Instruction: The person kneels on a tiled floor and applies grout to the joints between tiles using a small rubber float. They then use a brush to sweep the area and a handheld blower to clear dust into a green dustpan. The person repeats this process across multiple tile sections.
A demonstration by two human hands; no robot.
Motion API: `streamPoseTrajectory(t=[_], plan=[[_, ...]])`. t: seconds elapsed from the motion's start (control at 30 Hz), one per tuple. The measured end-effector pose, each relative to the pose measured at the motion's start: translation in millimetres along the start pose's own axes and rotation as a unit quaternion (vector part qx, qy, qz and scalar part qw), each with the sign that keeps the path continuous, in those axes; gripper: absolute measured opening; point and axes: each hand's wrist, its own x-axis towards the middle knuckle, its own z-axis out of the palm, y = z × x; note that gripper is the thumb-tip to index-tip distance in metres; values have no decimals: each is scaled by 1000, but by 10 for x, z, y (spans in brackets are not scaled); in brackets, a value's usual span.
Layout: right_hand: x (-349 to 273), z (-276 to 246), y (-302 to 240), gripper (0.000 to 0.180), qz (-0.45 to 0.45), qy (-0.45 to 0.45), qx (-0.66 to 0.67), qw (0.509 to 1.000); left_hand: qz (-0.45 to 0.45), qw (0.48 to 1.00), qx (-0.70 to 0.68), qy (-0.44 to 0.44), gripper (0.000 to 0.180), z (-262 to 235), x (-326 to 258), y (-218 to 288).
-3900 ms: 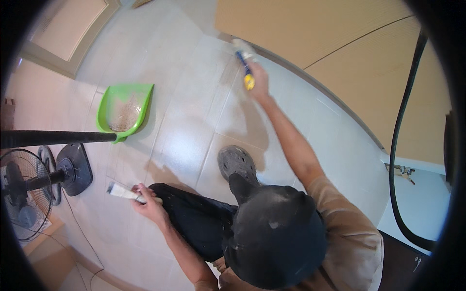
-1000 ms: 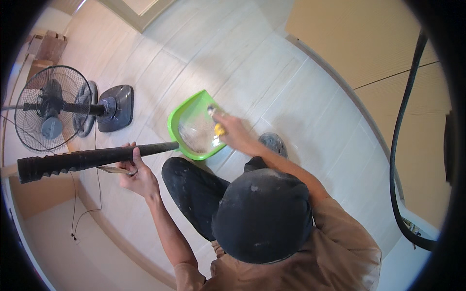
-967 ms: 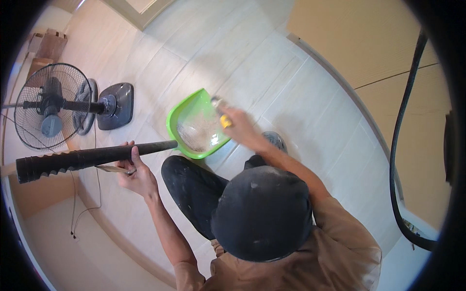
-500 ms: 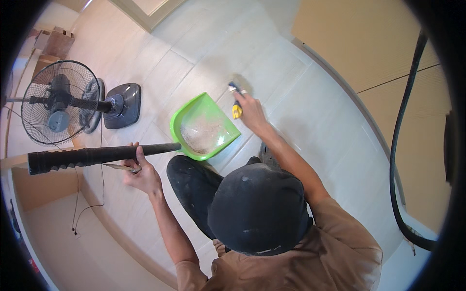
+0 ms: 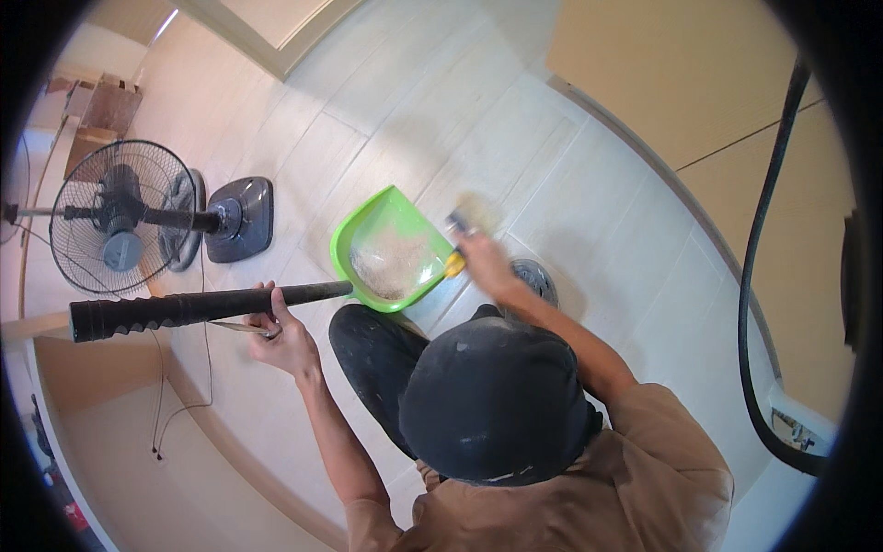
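Observation:
A green dustpan (image 5: 338, 247) lies on the floor with pale dust (image 5: 395, 262) inside, its lip toward the right. My left hand (image 5: 287, 342) is closed around its long black handle (image 5: 184, 314), which tilts up to the left. A thin flat tool (image 5: 237, 327), its kind unclear, sticks out from the same hand. My right hand (image 5: 489, 265), smeared by motion, grips a small brush (image 5: 458, 223) just right of the lip. The brush's yellow handle end (image 5: 454, 263) shows at the lip's near corner; its pale bristles are blurred.
A standing fan (image 5: 120, 216) with a dark base (image 5: 241, 221) is on the left. Large tan panels (image 5: 681, 74) fill the right, with a black hose (image 5: 750, 294) hanging before them. A cable (image 5: 207, 368) trails at the left. My bent knee (image 5: 368, 345) is close to the dustpan.
My right hand has drawn the brush nearer to me, along the outside of the dustpan's lip. My left hand still holds the handle. The whole view has shifted slightly.

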Motion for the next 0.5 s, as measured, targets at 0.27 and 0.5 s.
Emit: streamPoseTrajectory(t=[0.27, 0.5], plan=[[157, -449, 17, 48, 49, 115, 141, 982, 23, 999, 20, 7, 24, -137, 24, -54], [-120, -133, -245, 56, -153, 44, 187, 969, 20, 1000, -14, 11, 20, -94, 30, -59]])
